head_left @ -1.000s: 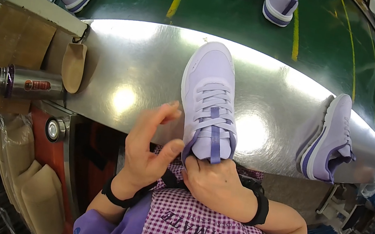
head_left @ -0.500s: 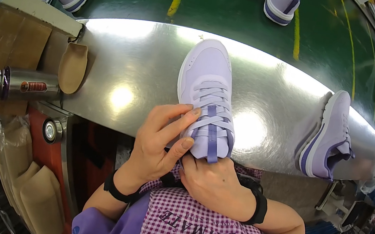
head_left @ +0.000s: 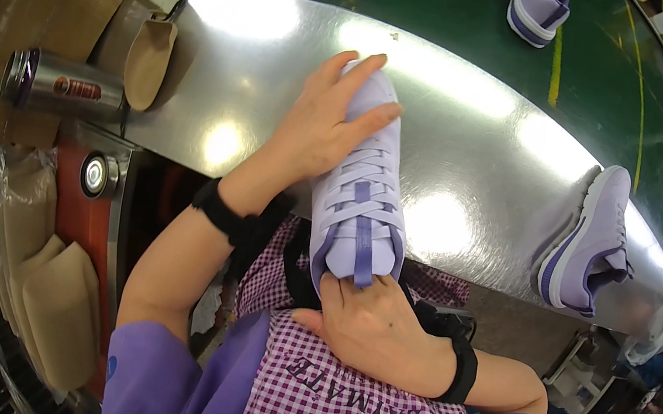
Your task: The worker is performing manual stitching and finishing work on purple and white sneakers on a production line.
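A pale lavender sneaker (head_left: 371, 183) points away from me over the near edge of the metal ledge, its flat laces crossed and a purple strip running down the tongue. Around its toe my left hand (head_left: 324, 122) is closed, with thumb and fingers on the upper. At the heel end, the fingers of my right hand (head_left: 374, 317) reach into the collar beneath the tongue, so their tips are hidden. A second lavender sneaker (head_left: 592, 240), with a purple heel and white sole, rests on the ledge to the right.
Beyond the metal ledge (head_left: 481, 162) runs a green belt (head_left: 454, 16) carrying more sneakers. To the left are a tan shoehorn-like scoop (head_left: 148, 64), a steel bottle (head_left: 69, 85) and cardboard (head_left: 34, 30). Tan foot-shaped pieces (head_left: 60, 310) stand below, beside a red panel (head_left: 74, 206).
My left hand has moved from the laces forward to the toe and closed around it. My right hand stays at the collar. The whole view has shifted slightly.
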A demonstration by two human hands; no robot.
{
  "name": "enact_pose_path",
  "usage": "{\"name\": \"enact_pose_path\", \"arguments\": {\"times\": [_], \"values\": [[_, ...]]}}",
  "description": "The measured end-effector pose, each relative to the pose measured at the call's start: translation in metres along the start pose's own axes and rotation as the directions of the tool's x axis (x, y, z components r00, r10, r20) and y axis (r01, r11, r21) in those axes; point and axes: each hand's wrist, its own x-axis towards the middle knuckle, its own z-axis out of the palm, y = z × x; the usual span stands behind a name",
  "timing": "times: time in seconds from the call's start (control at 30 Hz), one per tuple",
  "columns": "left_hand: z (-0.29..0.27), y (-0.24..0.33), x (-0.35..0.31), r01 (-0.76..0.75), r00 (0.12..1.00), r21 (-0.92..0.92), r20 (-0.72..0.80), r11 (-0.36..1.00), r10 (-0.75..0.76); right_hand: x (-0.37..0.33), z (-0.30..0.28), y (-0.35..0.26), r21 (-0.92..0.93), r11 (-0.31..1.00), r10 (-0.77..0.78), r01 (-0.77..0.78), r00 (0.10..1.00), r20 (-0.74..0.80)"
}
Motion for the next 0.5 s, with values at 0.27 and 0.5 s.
{"name": "enact_pose_path", "arguments": {"times": [0.27,0.5], "values": [[-0.006,0.011,-0.009,-0.128,0.99,0.002,-0.064,0.992,0.128,-0.01,-0.026,-0.018,-0.041,0.998,-0.044,0.047,0.996,0.074],[-0.011,0.004,-0.022,-0.112,0.981,-0.003,-0.157,0.994,0.11,-0.008,-0.058,0.018,0.388,0.865,0.395,-0.319,0.909,-0.132]]}}
